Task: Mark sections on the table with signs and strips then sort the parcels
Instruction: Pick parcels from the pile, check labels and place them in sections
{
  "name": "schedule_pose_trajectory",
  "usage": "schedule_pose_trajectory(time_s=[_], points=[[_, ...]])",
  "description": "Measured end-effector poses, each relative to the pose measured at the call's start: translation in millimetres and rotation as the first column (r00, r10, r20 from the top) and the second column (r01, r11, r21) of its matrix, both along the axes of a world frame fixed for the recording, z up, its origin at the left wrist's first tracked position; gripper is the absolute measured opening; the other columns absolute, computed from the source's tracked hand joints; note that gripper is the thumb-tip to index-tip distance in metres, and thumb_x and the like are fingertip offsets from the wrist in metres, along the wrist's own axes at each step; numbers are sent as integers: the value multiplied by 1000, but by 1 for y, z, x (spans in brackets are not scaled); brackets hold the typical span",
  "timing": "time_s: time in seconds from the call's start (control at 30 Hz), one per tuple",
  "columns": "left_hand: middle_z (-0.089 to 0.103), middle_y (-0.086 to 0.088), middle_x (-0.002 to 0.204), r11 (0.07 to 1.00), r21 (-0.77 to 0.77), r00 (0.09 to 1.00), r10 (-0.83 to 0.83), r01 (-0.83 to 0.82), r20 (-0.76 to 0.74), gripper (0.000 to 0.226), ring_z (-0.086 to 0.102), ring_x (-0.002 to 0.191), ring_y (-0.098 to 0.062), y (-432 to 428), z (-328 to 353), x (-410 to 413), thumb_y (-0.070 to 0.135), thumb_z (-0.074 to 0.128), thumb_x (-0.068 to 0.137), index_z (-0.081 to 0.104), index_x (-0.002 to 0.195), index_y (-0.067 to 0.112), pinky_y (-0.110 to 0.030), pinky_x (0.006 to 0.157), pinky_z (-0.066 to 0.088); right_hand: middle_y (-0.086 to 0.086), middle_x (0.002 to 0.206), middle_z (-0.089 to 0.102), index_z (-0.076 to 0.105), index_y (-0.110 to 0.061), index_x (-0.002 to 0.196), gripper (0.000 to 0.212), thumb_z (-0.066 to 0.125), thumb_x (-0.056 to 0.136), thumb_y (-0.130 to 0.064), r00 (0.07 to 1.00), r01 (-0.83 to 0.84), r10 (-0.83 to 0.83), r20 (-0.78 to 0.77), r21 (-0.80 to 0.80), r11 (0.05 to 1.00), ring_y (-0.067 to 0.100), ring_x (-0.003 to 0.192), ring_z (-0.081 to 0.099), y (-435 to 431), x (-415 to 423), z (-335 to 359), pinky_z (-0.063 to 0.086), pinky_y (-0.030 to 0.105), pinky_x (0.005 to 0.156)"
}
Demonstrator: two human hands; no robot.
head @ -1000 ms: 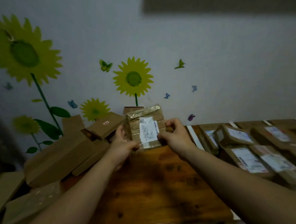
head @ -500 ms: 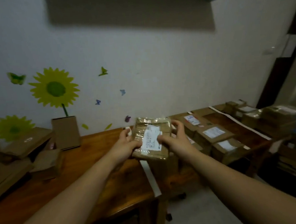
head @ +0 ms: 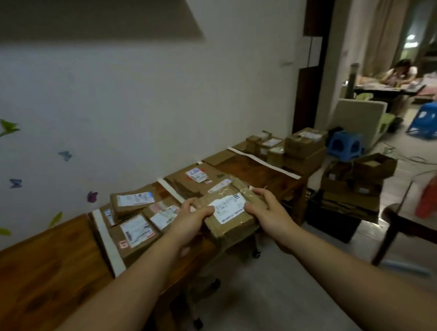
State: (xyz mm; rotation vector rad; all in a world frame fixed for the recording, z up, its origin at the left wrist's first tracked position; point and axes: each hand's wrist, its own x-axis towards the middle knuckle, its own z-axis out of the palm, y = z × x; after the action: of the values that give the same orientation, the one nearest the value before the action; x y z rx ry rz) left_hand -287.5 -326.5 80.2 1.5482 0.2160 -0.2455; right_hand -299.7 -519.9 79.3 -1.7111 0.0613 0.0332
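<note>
Fingers (head: 186, 205) of left hand (head: 190, 224) and right hand (head: 269, 213) curled round one taped parcel (head: 232, 224); three white strips (head: 105, 233) across table (head: 52, 265)

The place is a home. Butterfly stickers (head: 8, 127) dot the white wall (head: 156, 92) behind a long wooden surface (head: 47, 273) loaded with labelled parcels (head: 137, 230). Past its far end are blue plastic stools (head: 345, 144), a pale armchair (head: 357, 116) and long curtains (head: 383, 27). A person (head: 400, 73) sits at a dining table (head: 387, 91) in the room beyond.
</note>
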Motion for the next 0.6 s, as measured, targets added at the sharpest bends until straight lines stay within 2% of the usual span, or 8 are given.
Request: schedule_pose_trajectory(time_s=[0.07, 0.1, 0.17, 0.3, 0.33, 0.4, 0.47, 0.6], points=[[57, -6, 112, 998, -11, 998, 55, -54, 12, 57, 62, 88, -21, -20, 0, 18, 29, 63, 89, 30, 136, 23, -31, 64, 53, -3, 130, 49, 39, -34, 136, 46, 57, 93, -33, 1000, 0, 1, 19, -10, 1000, 16, 113, 52, -16, 12, -7, 48, 29, 87], [57, -6, 112, 998, -24, 998, 60, -60, 18, 56, 63, 87, -19, -29, -1, 29, 29, 62, 90, 30, 136, 21, -29, 62, 52, -3, 130, 51, 39, -33, 136, 46, 56, 94, -32, 999, 10, -10, 33, -13, 1000, 14, 112, 53, -21, 20, -9, 49, 28, 86], [58, -9, 118, 999, -35, 999, 27, -26, 31, 53, 63, 87, -18, -44, -6, 54, 26, 60, 91, 32, 136, 20, -27, 60, 53, -5, 126, 51, 38, -35, 136, 44, 54, 96, -30, 999, 28, -28, 46, -9, 1000, 9, 105, 55, -32, 41, -15, 49, 21, 77], [57, -6, 117, 993, -24, 993, -111, 112, 35, 48, 66, 89, -22, -63, -14, 118, 14, 59, 90, 35, 128, 32, -29, 57, 57, -13, 115, 53, 32, -43, 129, 45, 55, 95, -24, 999, 21, -19, 36, -40, 999, 5, 98, 59, -55, 95, -26, 50, 16, 65], [55, -6, 123, 990, -14, 989, -141, 142, 37, 51, 66, 93, -24, -68, -17, 136, 12, 60, 90, 36, 131, 31, -33, 63, 58, -14, 115, 53, 30, -43, 128, 47, 57, 95, -23, 999, 23, -22, 24, -42, 999, 6, 99, 59, -61, 110, -30, 52, 18, 67], [52, -6, 131, 985, 21, 984, -173, 172, 44, 54, 64, 101, -26, -83, -21, 173, 13, 60, 89, 36, 135, 29, -43, 76, 59, -9, 123, 51, 28, -41, 132, 54, 60, 92, -23, 999, 38, -38, 7, -33, 999, 11, 107, 59, -76, 142, -35, 54, 27, 83], [53, -6, 131, 985, 10, 984, -172, 172, 45, 53, 65, 100, -26, -99, -23, 204, 16, 58, 91, 35, 137, 28, -46, 81, 57, -11, 124, 51, 28, -37, 139, 64, 65, 89, -25, 1000, 26, -26, -1, -49, 998, 11, 110, 56, -91, 171, -34, 51, 31, 92], [59, -3, 114, 976, -8, 975, -217, 217, 47, 58, 65, 94, -17, -133, -22, 256, 17, 55, 94, 29, 145, 24, -29, 73, 56, -22, 121, 50, 28, -47, 135, 90, 82, 63, -48, 998, -64, 65, 2, -100, 993, 11, 122, 49, -124, 220, -29, 43, 41, 105]])
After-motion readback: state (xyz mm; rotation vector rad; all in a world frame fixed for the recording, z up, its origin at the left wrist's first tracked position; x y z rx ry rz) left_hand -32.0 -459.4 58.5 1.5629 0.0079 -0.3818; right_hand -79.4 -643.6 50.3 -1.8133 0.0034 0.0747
